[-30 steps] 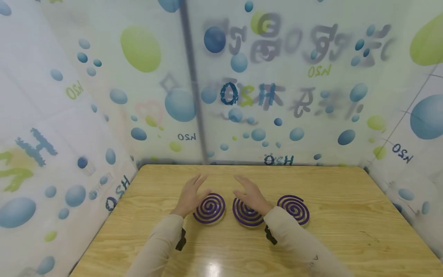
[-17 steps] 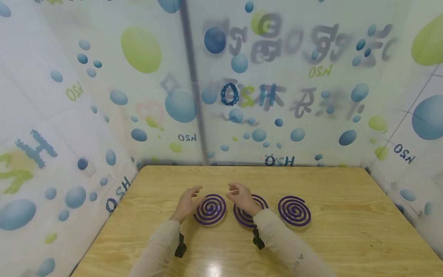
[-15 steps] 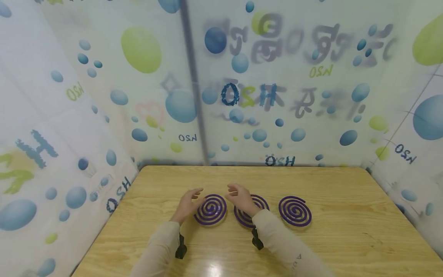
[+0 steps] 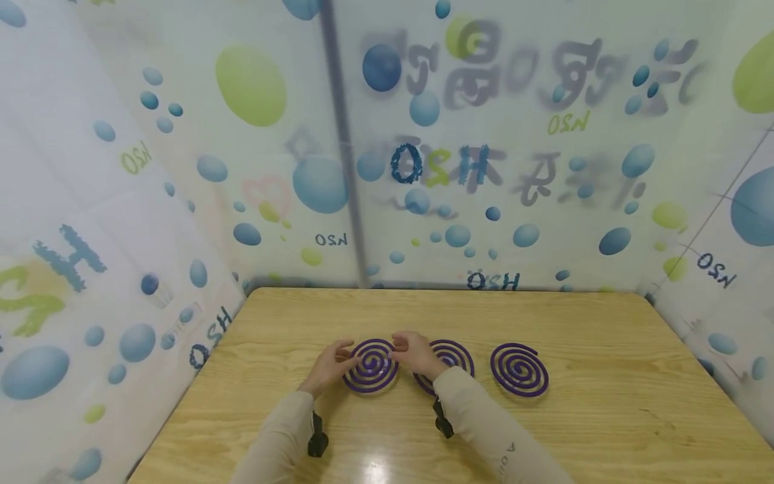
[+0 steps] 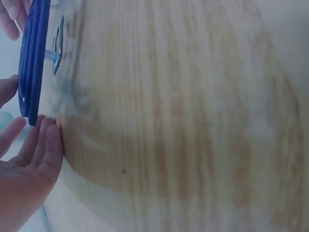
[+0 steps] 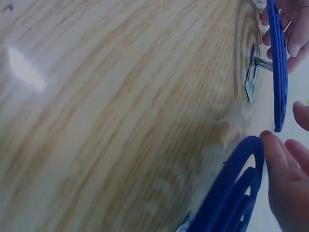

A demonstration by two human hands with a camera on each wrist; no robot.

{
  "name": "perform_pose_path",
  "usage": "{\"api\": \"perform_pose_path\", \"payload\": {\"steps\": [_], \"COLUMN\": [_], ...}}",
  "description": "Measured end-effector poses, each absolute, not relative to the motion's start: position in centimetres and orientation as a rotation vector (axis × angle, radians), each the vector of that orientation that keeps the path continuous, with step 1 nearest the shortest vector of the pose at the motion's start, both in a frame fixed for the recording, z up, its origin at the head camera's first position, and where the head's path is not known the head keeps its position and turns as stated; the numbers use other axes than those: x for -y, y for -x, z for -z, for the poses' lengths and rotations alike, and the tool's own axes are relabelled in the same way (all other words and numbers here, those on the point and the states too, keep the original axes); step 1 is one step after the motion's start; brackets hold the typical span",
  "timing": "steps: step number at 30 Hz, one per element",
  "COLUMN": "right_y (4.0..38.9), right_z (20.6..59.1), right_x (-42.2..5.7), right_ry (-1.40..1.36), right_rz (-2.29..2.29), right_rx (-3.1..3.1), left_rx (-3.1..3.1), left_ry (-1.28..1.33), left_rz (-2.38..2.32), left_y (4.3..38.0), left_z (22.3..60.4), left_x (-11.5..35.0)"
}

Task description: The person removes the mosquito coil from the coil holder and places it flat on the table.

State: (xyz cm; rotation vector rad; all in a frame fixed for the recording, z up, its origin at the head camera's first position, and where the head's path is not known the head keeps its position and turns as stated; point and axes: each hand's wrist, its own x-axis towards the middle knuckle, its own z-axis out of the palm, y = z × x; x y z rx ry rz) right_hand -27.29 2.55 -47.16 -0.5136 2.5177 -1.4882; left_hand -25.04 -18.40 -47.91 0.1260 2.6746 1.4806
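The leftmost of three purple mosquito coils (image 4: 371, 386) lies raised on a small metal stand (image 5: 57, 46). On its left side, my left hand (image 4: 330, 368) has its thumb over the coil's top and its loose fingers at the rim. From the right, my right hand (image 4: 418, 355) reaches to the same coil with fingers spread near its edge. In the right wrist view, a gap shows between that hand's thumb (image 6: 301, 115) and the coil (image 6: 280, 82). The middle coil (image 4: 462, 356) is partly hidden under my right hand and wrist.
The third coil (image 4: 520, 370) lies to the right, apart from both hands. All of them are on a light wooden table (image 4: 605, 417). Printed curtains (image 4: 514, 255) with blue and green dots close in the back and sides.
My right hand has moved left, from over the middle coil to the right rim of the leftmost one. My left hand has lowered towards that coil. The coils stay put.
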Motion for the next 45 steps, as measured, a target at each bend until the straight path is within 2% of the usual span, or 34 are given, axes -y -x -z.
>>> {"api": "perform_pose_path", "payload": {"steps": [16,40,45], "right_y": [27.4,26.9,26.8], "right_z": [47.2,46.9,47.2], "right_x": [-1.7,-1.5,-1.2], "right_ry": [0.570,0.475,0.449], "right_rz": [1.234,1.275,1.314], "right_rx": [-2.638,-2.615,-2.568], "left_rx": [-2.610,-2.561,-2.565], "left_ry": [-0.150,-0.106,-0.111], "left_rz": [-1.586,-1.630,-1.644], "left_y": [25.3,25.4,24.3], "left_z": [48.4,48.8,47.3], "left_x": [18.2,18.2,17.8]}}
